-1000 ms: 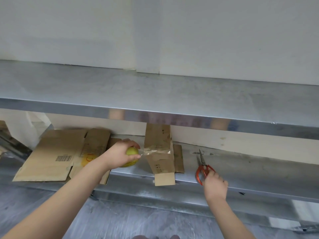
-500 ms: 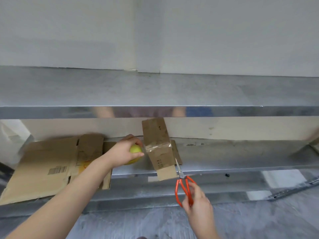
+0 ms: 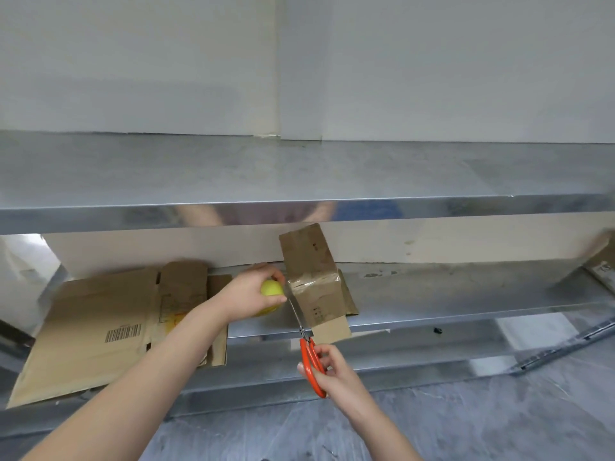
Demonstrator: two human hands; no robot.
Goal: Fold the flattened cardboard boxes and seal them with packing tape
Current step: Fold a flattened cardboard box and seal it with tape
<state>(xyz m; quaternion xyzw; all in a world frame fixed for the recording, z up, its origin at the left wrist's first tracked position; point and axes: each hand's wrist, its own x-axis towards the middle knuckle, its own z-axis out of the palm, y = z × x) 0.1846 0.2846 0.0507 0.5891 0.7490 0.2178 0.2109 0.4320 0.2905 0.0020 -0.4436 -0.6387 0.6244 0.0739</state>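
A small folded cardboard box (image 3: 312,274) stands tilted on the lower metal shelf (image 3: 449,294), with clear packing tape across its middle. My left hand (image 3: 248,294) grips a yellow tape roll (image 3: 271,289) just left of the box; a strip of tape runs from the roll to the box. My right hand (image 3: 332,367) holds orange-handled scissors (image 3: 309,361) below the shelf edge. Their blades point up to the tape strip between roll and box.
Flattened cardboard boxes (image 3: 100,327) lie on the lower shelf at the left, one with a barcode. A wide upper metal shelf (image 3: 299,174) juts out above. More cardboard shows at the far right edge (image 3: 604,264). Grey floor lies below.
My right hand picked the scissors up off the shelf, brought them left and raised the blades to the tape strip. My left hand stayed on the tape roll.
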